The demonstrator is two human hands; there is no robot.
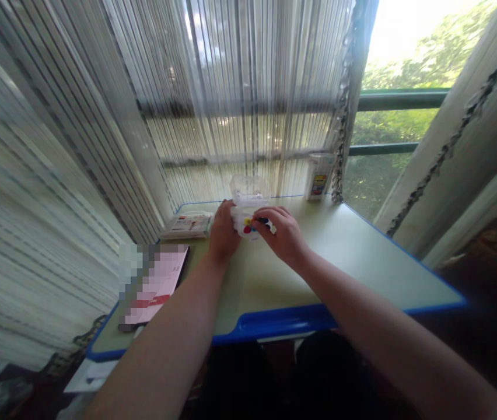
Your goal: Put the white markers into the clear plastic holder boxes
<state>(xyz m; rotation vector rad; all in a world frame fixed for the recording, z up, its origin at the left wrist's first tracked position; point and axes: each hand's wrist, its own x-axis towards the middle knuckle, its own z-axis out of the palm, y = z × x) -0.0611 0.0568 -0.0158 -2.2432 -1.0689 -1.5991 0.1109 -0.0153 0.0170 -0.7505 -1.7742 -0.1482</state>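
Observation:
A small clear plastic box [248,201] with its lid tipped up stands on the pale green desk [353,256], with small coloured pieces inside, red, yellow and blue. My left hand [223,228] cups the box's left side, fingers curled against it. My right hand [284,232] rests at the box's right side, its fingers pinched over the coloured pieces at the opening. What the fingertips grip is too small to make out.
A flat printed packet [187,224] lies left of the box. A pink booklet [154,289] sits at the desk's left front corner. A small upright carton [318,177] stands by the window. Striped curtains hang behind; the desk has a blue rim [275,322].

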